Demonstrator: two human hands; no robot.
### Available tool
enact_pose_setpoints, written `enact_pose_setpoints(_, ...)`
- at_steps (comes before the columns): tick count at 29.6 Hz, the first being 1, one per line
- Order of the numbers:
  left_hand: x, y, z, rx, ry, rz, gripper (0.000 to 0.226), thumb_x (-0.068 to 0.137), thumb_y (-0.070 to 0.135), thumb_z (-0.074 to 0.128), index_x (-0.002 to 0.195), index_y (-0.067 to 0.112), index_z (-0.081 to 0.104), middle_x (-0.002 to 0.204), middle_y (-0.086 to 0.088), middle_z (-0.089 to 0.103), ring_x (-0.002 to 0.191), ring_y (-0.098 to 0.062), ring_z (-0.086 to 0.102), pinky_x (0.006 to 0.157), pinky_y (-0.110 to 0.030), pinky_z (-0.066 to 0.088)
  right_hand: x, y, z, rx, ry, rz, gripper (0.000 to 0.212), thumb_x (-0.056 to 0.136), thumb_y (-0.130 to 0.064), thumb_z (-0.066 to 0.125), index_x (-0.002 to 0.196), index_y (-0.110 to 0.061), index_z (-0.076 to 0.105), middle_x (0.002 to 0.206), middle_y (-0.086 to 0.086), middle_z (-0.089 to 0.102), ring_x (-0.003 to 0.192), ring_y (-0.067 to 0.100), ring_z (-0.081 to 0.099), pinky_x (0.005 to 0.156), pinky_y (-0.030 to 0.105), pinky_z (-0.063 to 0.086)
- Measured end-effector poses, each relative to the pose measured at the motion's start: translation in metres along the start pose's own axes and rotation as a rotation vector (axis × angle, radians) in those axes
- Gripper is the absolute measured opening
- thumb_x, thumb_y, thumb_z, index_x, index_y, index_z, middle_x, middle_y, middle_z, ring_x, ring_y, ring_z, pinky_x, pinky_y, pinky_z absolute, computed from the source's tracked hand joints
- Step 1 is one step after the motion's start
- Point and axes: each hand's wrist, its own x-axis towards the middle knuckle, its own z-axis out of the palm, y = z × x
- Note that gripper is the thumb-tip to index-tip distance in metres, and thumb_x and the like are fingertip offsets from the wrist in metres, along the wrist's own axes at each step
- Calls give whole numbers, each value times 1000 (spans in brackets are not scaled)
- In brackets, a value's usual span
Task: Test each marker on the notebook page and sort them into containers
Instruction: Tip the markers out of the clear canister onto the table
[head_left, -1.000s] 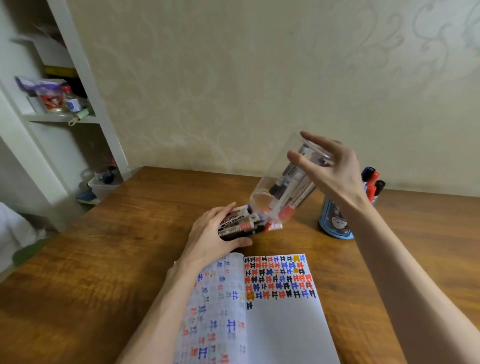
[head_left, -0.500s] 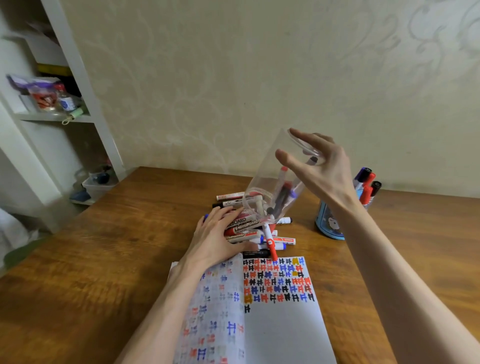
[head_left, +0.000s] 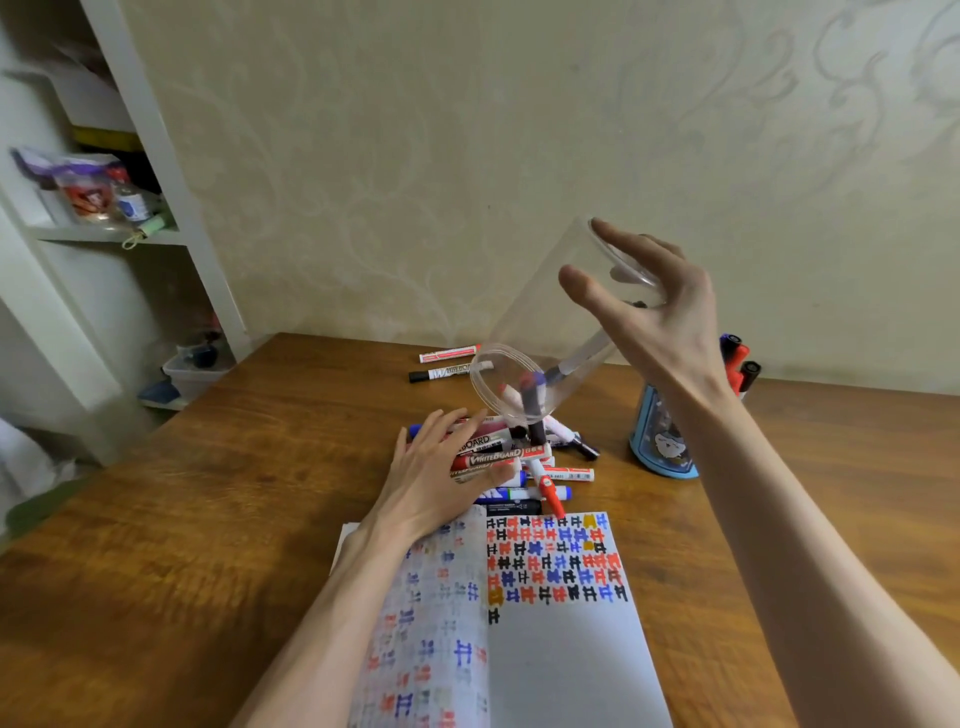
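Note:
My right hand (head_left: 649, 317) grips the base of a clear plastic cup (head_left: 540, 332), tipped mouth-down over the table, with a few markers sliding out of it. Below its mouth lies a pile of whiteboard markers (head_left: 519, 462) in red, blue and black. My left hand (head_left: 436, 473) rests flat against the left side of that pile, fingers spread. The open notebook (head_left: 561, 639) lies in front of the pile, its right page carrying rows of red, blue, black and orange test marks. A blue holder (head_left: 660, 447) with several markers stands at the right, partly behind my right forearm.
Two markers (head_left: 447, 364) lie apart near the wall, behind the pile. A white shelf unit (head_left: 156, 171) with small items stands at the left, and a clear bin (head_left: 195, 371) sits low beside the wooden table (head_left: 182, 519).
The cup has been tipped further and raised; most markers have slid out onto the table into a pile. My left hand stays against the pile, now more spread.

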Motion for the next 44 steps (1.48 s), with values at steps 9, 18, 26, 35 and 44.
enact_pose_setpoints(9,-6,6,-4,-245,135,0,104,67,91,61,153,42,30,146,16,53,135,-7,48,125,-52,20,-13,11,15,47,-35,62,61,77,-69,79,134,-52,65,146,-8,59,131,13,60,99,29,55)
enact_pose_setpoints(18,-6,12,-9,-418,199,-89,80,71,79,62,142,42,55,140,15,60,137,-11,46,120,-54,32,-17,13,19,108,3,107,61,78,-73,77,135,-56,62,148,-12,58,135,12,57,104,43,56)
enact_pose_setpoints(26,-1,3,0,-333,241,32,51,87,68,60,129,40,66,140,23,60,134,4,45,127,-53,13,-32,16,15,148,58,173,64,83,-68,76,142,-56,54,150,-15,54,130,9,60,109,46,51)
enact_pose_setpoints(35,-8,14,-18,-824,169,-26,133,54,39,100,159,49,19,160,18,40,149,-4,34,121,-40,32,-65,20,19,265,19,294,62,89,-58,74,146,-52,52,157,-21,47,132,-8,50,94,16,40)
enact_pose_setpoints(44,-14,15,-30,-1044,116,60,116,55,35,102,153,36,40,152,11,53,143,-9,48,117,-54,42,-87,26,4,291,-50,359,72,89,-56,70,154,-54,39,163,-28,33,120,-34,35,96,10,34)
